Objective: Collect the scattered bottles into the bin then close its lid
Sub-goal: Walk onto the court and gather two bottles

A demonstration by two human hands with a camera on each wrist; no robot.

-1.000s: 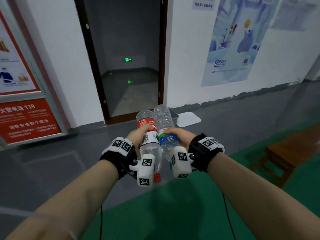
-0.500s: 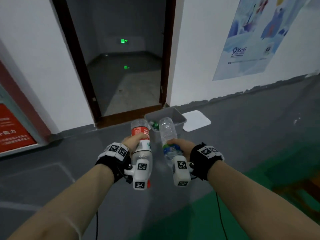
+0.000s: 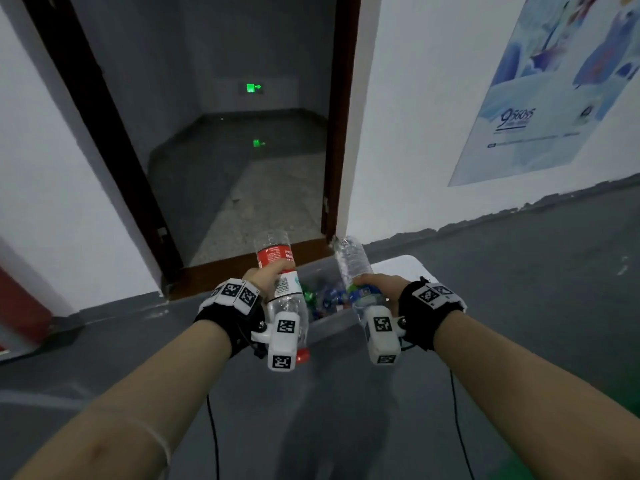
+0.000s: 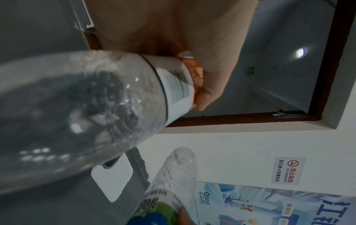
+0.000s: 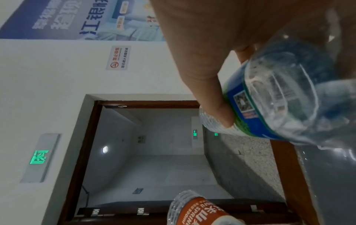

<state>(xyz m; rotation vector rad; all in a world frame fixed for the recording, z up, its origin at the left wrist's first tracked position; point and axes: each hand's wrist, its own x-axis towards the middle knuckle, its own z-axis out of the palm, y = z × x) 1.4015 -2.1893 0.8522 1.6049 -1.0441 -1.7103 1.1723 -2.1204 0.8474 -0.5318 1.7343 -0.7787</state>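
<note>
My left hand (image 3: 266, 277) grips a clear bottle with a red and white label (image 3: 277, 261) (image 4: 171, 82), its red cap pointing back at me. My right hand (image 3: 379, 284) grips a clear bottle with a blue and green label (image 3: 351, 259) (image 5: 250, 105). Both bottles are held base-forward over the near edge of a grey bin (image 3: 332, 323) on the floor. Several bottles (image 3: 322, 296) lie inside the bin. The white lid (image 3: 398, 266) lies flat on the floor behind the bin at its right.
An open doorway with a dark wooden frame (image 3: 334, 133) leads into a dim room straight ahead. White walls flank it, with a blue poster (image 3: 554, 98) at the right. The grey floor (image 3: 519, 289) spreads around the bin.
I have come closer to the bin, which now lies right under my hands. Both bottles have moved apart from each other and forward over the bin.
</note>
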